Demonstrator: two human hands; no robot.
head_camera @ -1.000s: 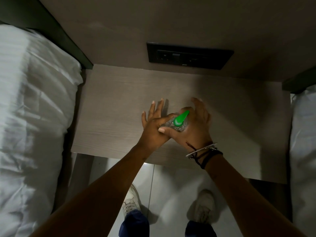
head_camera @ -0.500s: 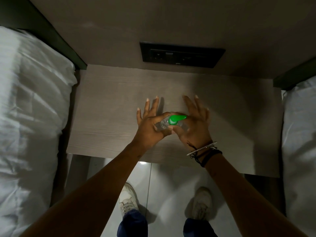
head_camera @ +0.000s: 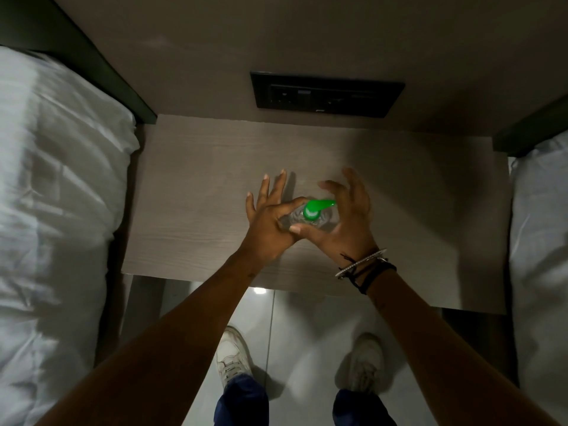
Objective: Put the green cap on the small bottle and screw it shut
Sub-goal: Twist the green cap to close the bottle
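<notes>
A small clear bottle [head_camera: 294,217] stands on the wooden bedside table [head_camera: 196,195], between both hands. The green cap [head_camera: 313,208] sits on its neck, with the spout pointing right. My left hand [head_camera: 266,223] pinches the bottle's left side with thumb and index finger, its other fingers stretched out flat. My right hand [head_camera: 349,219] arches beside the cap with its fingers spread and lifted off it. Only the right thumb rests against the bottle's near side.
A black socket panel [head_camera: 325,95] is set in the wall behind the table. White bedding lies on a bed at the left [head_camera: 55,210] and another at the right [head_camera: 541,229]. Below the table's front edge are the floor and my two white shoes [head_camera: 230,358].
The cap's spout has swung from pointing up-right to pointing right. My right hand has spread its fingers off the cap. The left hand keeps its hold on the bottle.
</notes>
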